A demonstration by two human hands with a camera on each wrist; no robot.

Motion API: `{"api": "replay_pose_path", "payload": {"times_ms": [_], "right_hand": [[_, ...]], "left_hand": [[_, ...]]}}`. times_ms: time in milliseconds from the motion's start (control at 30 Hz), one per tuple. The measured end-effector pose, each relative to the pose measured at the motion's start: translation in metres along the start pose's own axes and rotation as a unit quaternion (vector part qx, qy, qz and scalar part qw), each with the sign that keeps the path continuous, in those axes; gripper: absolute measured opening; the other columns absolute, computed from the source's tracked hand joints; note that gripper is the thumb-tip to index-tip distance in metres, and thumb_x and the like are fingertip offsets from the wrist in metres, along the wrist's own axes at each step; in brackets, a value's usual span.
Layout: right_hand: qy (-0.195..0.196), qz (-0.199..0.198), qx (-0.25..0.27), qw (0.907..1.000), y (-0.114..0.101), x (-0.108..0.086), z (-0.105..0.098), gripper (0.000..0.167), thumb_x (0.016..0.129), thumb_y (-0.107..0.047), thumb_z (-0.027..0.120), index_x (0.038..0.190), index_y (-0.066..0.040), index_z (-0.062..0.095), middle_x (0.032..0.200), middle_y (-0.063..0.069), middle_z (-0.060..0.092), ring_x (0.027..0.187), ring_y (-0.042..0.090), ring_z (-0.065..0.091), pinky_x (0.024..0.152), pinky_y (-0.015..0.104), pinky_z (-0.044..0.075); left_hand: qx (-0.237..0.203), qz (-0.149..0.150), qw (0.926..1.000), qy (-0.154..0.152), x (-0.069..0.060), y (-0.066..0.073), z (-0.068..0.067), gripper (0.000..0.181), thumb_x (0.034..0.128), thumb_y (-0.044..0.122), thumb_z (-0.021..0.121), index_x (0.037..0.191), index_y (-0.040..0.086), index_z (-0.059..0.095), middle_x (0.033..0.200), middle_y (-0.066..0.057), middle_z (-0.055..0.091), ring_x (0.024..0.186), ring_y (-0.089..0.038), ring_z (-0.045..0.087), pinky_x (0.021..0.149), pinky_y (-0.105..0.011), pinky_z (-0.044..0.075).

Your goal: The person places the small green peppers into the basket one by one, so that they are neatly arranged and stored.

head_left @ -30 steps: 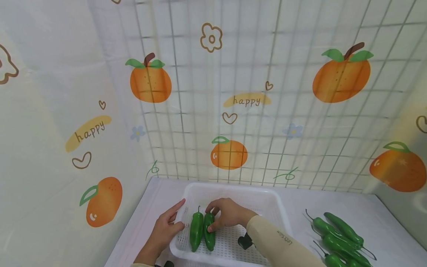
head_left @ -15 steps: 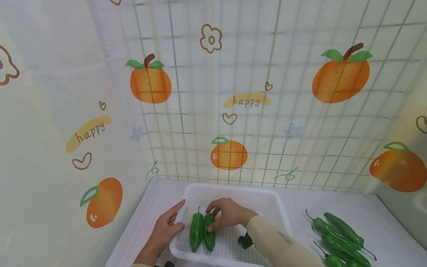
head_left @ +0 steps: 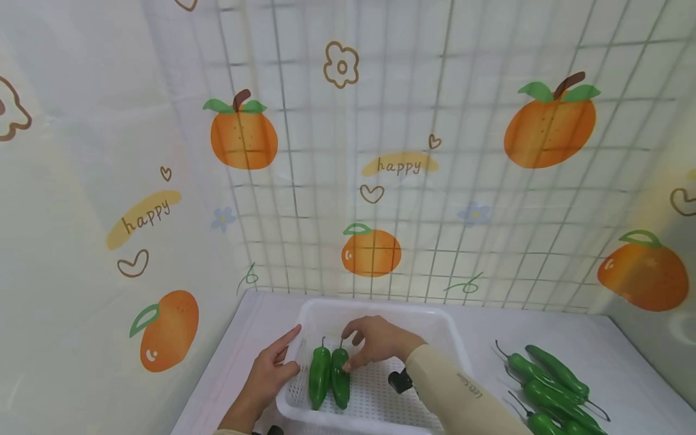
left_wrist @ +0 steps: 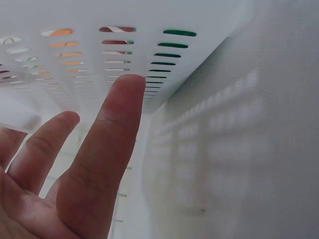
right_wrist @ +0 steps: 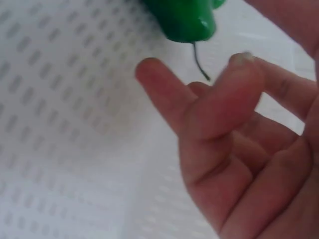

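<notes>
Two green peppers lie side by side in the white basket (head_left: 380, 414), the left pepper (head_left: 319, 377) and the right pepper (head_left: 340, 380), stems toward the back. My right hand (head_left: 383, 341) is over the basket, its thumb at the right pepper's side and its fingers apart from the stem. In the right wrist view the pepper (right_wrist: 187, 20) with its thin stem is beyond the loosely bent fingers of the hand (right_wrist: 239, 134). My left hand (head_left: 266, 374) rests at the basket's left side with fingers extended; in the left wrist view the hand (left_wrist: 84, 164) is against the slotted wall (left_wrist: 89, 15).
Several more green peppers (head_left: 554, 393) lie in a pile on the white table (head_left: 489, 338), right of the basket. Behind stands a curtain (head_left: 413, 109) printed with oranges, over a wire grid. A dark object (head_left: 399, 382) is at my right wrist.
My right fingers have lifted off the right pepper's top and the hand has shifted slightly right. The left hand and both peppers hold nearly the same places.
</notes>
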State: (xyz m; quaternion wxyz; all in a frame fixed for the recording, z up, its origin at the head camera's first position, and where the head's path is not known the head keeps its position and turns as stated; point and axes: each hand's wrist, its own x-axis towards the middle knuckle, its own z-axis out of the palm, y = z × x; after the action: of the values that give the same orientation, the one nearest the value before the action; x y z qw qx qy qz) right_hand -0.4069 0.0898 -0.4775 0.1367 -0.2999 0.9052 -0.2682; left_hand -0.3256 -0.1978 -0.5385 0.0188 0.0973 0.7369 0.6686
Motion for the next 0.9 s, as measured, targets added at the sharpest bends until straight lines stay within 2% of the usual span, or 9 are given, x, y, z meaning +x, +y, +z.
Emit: {"api": "replay_pose_path", "payload": {"times_ms": [200,333,500,733,833,900], "right_hand": [[0.0,-0.011,-0.023,0.9997,-0.014,-0.011,-0.019,0.064,0.072,-0.039,0.097,0.126,-0.016,0.072,0.119,0.009,0.074,0.115,0.034,0.068,0.089,0.048,0.057],[-0.001,-0.01,-0.039,0.9992,-0.023,-0.026,-0.034,0.063,0.073,-0.037,0.097,0.127,-0.017,0.071,0.12,0.008,0.074,0.117,0.034,0.067,0.092,0.05,0.057],[0.001,0.001,-0.039,0.9992,-0.03,-0.048,-0.055,0.068,0.072,-0.038,0.098,0.131,-0.018,0.07,0.121,0.007,0.073,0.116,0.03,0.066,0.089,0.047,0.057],[-0.005,-0.001,-0.018,0.9998,-0.042,-0.096,-0.084,0.071,0.071,-0.036,0.098,0.134,-0.02,0.069,0.124,0.007,0.071,0.088,0.015,0.071,0.075,0.035,0.06],[-0.004,-0.013,-0.025,0.9996,-0.044,-0.122,-0.095,0.071,0.072,-0.036,0.098,0.135,-0.019,0.069,0.123,0.005,0.071,0.092,0.018,0.071,0.073,0.034,0.06],[-0.002,-0.012,-0.031,0.9994,-0.043,-0.139,-0.102,0.07,0.072,-0.039,0.098,0.134,-0.023,0.069,0.122,0.001,0.071,0.097,0.021,0.071,0.072,0.033,0.06]], "left_hand": [[-0.001,0.003,1.0,0.002,0.001,-0.002,0.001,0.081,0.0864,0.004,0.065,0.162,0.026,0.046,0.15,-0.017,0.058,0.114,-0.037,0.071,0.082,-0.042,0.063],[0.005,0.004,1.0,0.005,0.002,-0.003,0.001,0.081,0.0864,0.005,0.067,0.161,0.027,0.046,0.149,-0.017,0.059,0.113,-0.037,0.072,0.082,-0.042,0.063],[0.015,0.007,0.9998,0.011,0.001,-0.004,0.002,0.081,0.0854,0.005,0.066,0.161,0.028,0.048,0.149,-0.016,0.059,0.114,-0.034,0.072,0.081,-0.042,0.063],[0.022,0.006,0.9996,0.016,0.001,-0.002,0.003,0.08,0.0855,0.006,0.066,0.159,0.03,0.049,0.149,-0.015,0.059,0.112,-0.028,0.072,0.08,-0.041,0.063],[0.025,0.006,0.9996,0.015,0.001,-0.002,0.003,0.079,0.0856,0.007,0.066,0.159,0.031,0.05,0.149,-0.015,0.06,0.113,-0.028,0.072,0.081,-0.041,0.063],[0.023,0.008,0.9996,0.014,0.001,-0.002,0.003,0.079,0.0856,0.006,0.066,0.159,0.03,0.05,0.149,-0.015,0.06,0.114,-0.029,0.072,0.08,-0.041,0.063]]}}
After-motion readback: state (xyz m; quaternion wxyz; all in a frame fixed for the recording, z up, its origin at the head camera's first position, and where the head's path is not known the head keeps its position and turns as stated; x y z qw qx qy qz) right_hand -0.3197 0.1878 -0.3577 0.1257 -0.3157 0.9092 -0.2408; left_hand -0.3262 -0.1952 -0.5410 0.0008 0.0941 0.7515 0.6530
